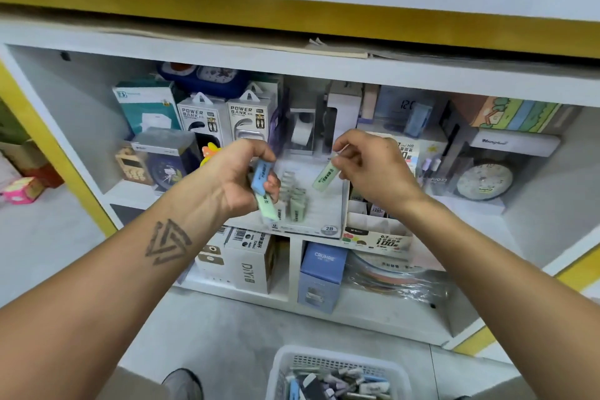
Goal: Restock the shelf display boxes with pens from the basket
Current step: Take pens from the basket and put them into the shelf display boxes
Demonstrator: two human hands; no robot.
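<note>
My left hand (242,177) grips two small flat packs, a blue one (261,174) and a pale green one (267,204), in front of the shelf. My right hand (370,166) pinches another pale green pack (324,176) by its upper end, tilted, over a white display box (328,221) marked 2B. Several similar green and white packs (293,198) stand upright inside that box. At the bottom edge sits a white plastic basket (337,373) with several mixed packs and pens in it.
A second open display box (376,230) stands right of the 2B box. Power bank boxes (224,120), clocks (483,182) and other cartons fill the shelf behind. Lower cubbies hold a DiYi carton (250,266) and a blue CRUHRE box (321,273). My shoe (183,383) is beside the basket.
</note>
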